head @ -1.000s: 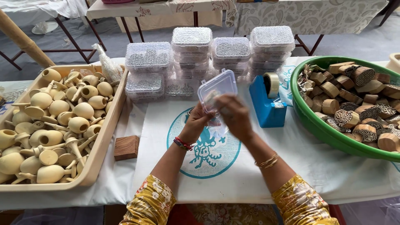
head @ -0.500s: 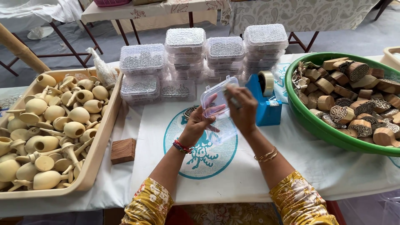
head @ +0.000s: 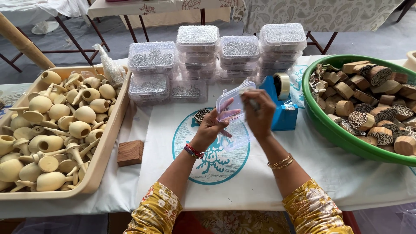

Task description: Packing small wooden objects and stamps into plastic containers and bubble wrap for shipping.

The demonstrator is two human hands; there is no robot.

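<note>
Both hands are up over the middle of the tabletop (head: 260,190), which is covered in a white cloth with a round teal print. The left hand (head: 213,126) cups a small clear plastic hinged box (head: 235,104) from below and behind, its fingers (head: 232,113) wrapped around the base and showing through the plastic. The right hand (head: 260,113) grips the box's right edge, fingers pinched at the open lid. The box is held in the air above the teal print, just in front of a blue tape dispenser (head: 282,108) with a roll of tape on top.

Behind the hands stand stacks of clear lidded plastic boxes (head: 197,47) filled with small silvery pieces. To the left, a beige tray (head: 110,130) is heaped with pale wooden handles and knobs (head: 56,125), and a small brown wooden block (head: 130,152) lies on the cloth just beside it. To the right sits a green round tub (head: 329,125) holding carved wooden printing blocks (head: 372,112). A small patterned block (head: 201,115) lies on the cloth just left of the left hand.
</note>
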